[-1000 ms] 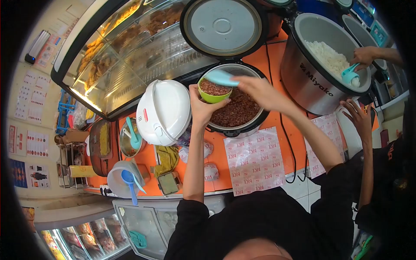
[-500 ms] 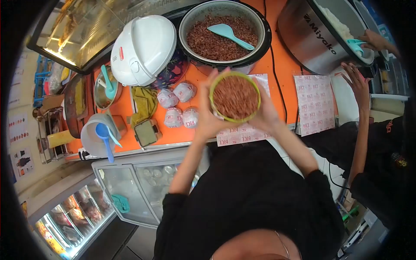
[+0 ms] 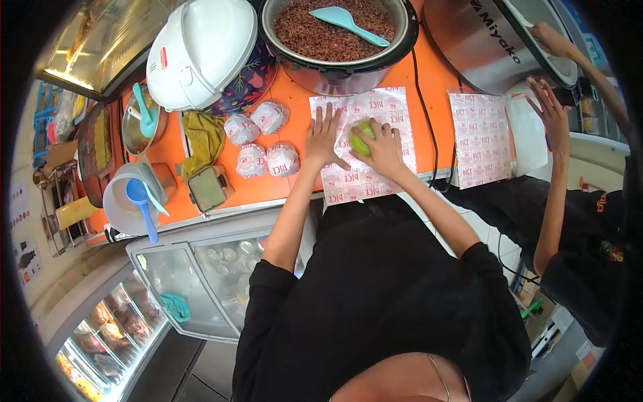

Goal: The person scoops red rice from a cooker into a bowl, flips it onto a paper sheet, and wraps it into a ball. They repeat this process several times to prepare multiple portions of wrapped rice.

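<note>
A green bowl [image 3: 362, 139] is turned upside down on a sheet of printed wrapping paper [image 3: 365, 177]. My right hand [image 3: 383, 149] grips it from above and the right, its fingers curled over the base. The bowl's contents are hidden beneath it. My left hand [image 3: 324, 139] lies flat with fingers spread on the left part of the same sheet, holding nothing. Just behind the paper stands an open rice cooker [image 3: 338, 75] of reddish-brown rice [image 3: 315, 33], with a light-blue rice paddle [image 3: 349, 25] resting on top.
Several paper-wrapped bundles [image 3: 252, 161] sit to the left, near a green cloth [image 3: 203, 139] and a square tin [image 3: 209, 189]. A white-lidded pot [image 3: 201, 53] stands behind them. At right, a co-worker's hands [image 3: 550, 110] are beside a large Miyako cooker [image 3: 489, 47] and another paper sheet [image 3: 479, 144].
The rice-filled bowl, held up in both hands before, is now upside down on the paper. My left hand has let go and spread on the sheet. The co-worker's paddle is no longer visible.
</note>
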Motion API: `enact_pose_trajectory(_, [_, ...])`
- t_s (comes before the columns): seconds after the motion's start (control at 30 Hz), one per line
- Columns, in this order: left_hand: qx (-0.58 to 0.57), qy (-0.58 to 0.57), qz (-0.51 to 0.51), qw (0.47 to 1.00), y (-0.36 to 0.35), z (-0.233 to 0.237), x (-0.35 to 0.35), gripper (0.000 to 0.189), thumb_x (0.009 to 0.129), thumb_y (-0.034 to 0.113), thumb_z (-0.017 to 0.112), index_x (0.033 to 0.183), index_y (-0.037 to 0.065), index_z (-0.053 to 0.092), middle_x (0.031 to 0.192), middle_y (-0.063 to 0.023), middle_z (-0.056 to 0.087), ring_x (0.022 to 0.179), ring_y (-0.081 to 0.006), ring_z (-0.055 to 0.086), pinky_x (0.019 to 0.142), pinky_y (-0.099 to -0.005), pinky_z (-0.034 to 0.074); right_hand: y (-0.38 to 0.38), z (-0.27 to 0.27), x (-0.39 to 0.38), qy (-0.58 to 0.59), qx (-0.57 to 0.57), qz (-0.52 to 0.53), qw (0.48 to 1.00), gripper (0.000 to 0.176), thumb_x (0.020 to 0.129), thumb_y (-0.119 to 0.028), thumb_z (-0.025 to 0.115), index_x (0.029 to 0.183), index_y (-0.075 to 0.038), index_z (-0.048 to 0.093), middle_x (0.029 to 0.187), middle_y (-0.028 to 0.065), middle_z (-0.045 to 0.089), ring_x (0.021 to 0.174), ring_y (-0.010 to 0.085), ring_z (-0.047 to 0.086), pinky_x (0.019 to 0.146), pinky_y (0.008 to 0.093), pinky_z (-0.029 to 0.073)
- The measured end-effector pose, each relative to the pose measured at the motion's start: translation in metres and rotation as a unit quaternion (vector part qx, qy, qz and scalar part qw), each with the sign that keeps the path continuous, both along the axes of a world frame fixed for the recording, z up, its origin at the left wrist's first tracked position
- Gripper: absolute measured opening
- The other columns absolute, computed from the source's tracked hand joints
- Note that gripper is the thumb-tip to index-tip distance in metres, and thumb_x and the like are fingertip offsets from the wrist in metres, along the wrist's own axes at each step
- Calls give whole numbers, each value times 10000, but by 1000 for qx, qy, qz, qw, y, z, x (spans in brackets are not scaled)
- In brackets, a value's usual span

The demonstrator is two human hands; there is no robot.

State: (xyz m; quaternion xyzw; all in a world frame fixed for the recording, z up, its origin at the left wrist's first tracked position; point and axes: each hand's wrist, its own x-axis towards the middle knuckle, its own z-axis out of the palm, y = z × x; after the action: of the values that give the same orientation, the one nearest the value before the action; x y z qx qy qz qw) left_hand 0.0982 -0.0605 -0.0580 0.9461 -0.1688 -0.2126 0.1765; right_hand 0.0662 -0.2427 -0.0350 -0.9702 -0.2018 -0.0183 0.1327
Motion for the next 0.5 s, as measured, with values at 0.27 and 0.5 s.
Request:
enact_pose_trajectory(0.27, [36, 10, 9, 999, -8, 8, -1, 1476, 245, 439, 856, 1413, 123, 11, 1473, -140, -41, 1352, -336, -46, 1076, -479, 120, 8, -2, -5, 38, -8, 5, 999, 481, 707, -464, 611, 1145, -285, 524, 1142, 103, 439, 985, 321, 422, 696, 454, 389])
enact_pose_trajectory(0.5, [76, 54, -17, 996, -13, 14, 6, 1362, 335, 324, 852, 1407, 110, 41, 1454, -208, -55, 1341, -384, -42, 1068, -506, 121, 6, -2, -2, -23, -14, 20, 999, 488, 721, -484, 593, 1136, -234, 531, 1074, 119, 461, 927, 298, 444, 674, 456, 381])
